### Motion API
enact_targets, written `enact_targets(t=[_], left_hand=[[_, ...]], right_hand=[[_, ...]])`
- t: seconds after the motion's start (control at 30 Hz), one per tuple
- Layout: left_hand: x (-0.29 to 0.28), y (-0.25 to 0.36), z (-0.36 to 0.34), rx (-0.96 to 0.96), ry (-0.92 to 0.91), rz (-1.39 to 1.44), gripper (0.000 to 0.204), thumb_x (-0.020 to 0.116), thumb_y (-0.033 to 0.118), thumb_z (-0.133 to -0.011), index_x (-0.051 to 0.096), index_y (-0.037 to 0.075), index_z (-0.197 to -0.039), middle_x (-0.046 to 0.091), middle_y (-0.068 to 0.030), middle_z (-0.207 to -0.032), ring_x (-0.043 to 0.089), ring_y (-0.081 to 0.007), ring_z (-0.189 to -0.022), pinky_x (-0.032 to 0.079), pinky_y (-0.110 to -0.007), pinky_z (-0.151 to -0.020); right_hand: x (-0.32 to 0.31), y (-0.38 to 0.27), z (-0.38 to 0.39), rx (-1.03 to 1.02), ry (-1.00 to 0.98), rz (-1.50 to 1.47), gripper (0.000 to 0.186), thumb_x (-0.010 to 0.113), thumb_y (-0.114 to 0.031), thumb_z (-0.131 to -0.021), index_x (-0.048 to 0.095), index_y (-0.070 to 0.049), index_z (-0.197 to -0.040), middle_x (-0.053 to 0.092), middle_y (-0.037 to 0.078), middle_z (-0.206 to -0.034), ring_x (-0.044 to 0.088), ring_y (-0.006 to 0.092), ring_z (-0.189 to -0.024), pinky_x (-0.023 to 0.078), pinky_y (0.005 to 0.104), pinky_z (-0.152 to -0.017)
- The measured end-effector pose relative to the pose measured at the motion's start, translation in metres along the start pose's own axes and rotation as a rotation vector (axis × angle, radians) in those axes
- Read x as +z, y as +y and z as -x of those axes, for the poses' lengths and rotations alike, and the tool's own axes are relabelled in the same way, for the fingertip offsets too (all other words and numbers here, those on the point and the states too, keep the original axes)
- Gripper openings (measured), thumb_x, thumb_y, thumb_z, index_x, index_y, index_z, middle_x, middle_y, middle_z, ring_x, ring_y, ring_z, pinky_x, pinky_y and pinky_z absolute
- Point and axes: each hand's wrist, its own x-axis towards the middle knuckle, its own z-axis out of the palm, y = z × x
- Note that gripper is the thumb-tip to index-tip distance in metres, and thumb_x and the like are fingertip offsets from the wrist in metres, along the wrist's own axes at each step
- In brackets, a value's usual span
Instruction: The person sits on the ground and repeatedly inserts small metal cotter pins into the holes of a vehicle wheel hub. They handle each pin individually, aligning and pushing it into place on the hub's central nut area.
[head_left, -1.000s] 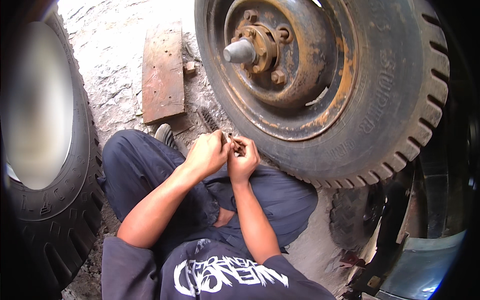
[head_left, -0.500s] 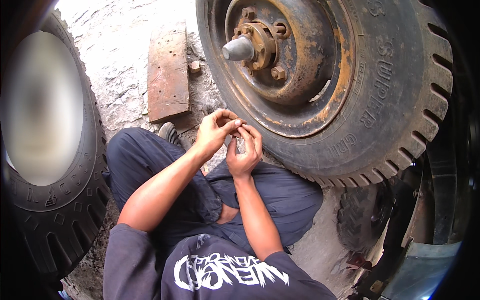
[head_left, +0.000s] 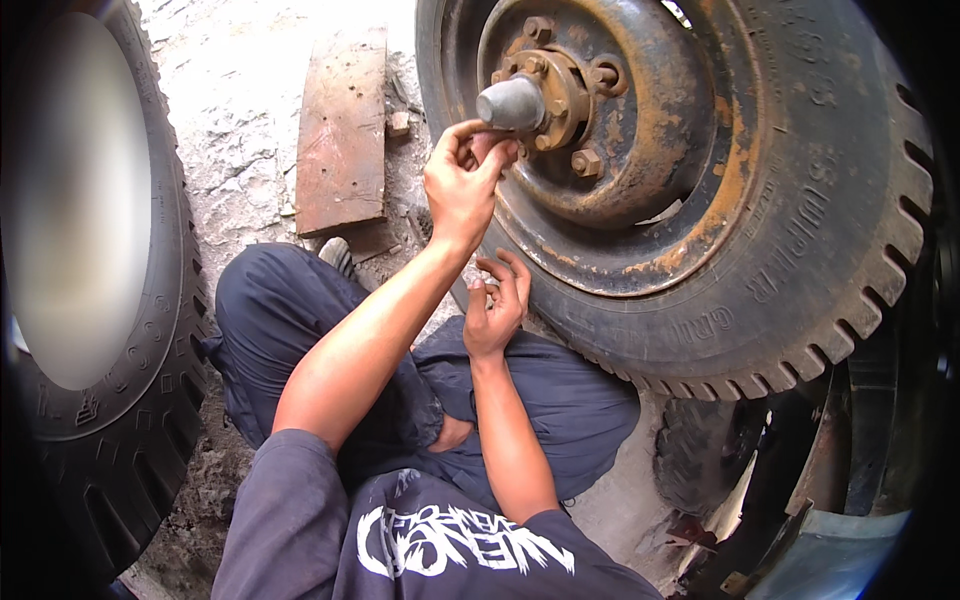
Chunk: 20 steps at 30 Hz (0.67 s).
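My left hand (head_left: 463, 190) is raised to the wheel hub, its thumb and fingers pinched together just below the grey cone-shaped hub cap (head_left: 512, 103). Whatever lies between those fingertips is too small or hidden to make out. Behind the cap, the rusty hub flange (head_left: 563, 108) carries several bolts. A wheel nut (head_left: 586, 163) shows on the worn, rust-patched rim (head_left: 640, 262). Lower down, in front of the big black tyre (head_left: 790, 250), my right hand (head_left: 497, 308) hangs with curled fingers apart, and I see nothing in it.
At the left stands another large tyre (head_left: 120, 470). A reddish-brown board (head_left: 342, 130) with small holes lies on the rough pale ground, a small chunk (head_left: 398, 124) beside it. My bent legs (head_left: 290, 310) are close under my arms. A smaller knobbly tyre (head_left: 700, 455) is at lower right.
My left hand has left my right hand and moved up to the hub cap. The right hand's fingers have spread a little, staying low. The view has shifted slightly.
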Motion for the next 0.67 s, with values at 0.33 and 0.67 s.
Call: enact_targets(t=[0.33,0.67], left_hand=[[0.009,0.013,-0.004,0.074,-0.08,-0.438,0.021,0.08,0.008,-0.096,0.084,0.002,-0.116,0.084,-0.0062,-0.094,0.075,-0.0072,-0.085,0.057,-0.026,-0.075],[0.009,0.012,0.001,0.119,-0.089,-0.449,0.015,0.081,0.007,-0.096,0.086,0.005,-0.109,0.083,-0.0097,-0.096,0.079,-0.0137,-0.089,0.063,-0.033,-0.084]], right_hand=[[-0.001,0.008,0.0,-0.04,-0.037,0.02,0.034,0.068,-0.021,-0.102,0.076,0.007,-0.118,0.06,0.023,-0.141,0.069,0.0254,-0.109,0.063,0.0302,-0.074],[-0.001,0.009,0.003,-0.022,-0.059,-0.003,0.045,0.067,-0.041,-0.105,0.079,0.001,-0.118,0.063,0.024,-0.138,0.068,0.0327,-0.117,0.065,0.0347,-0.079]])
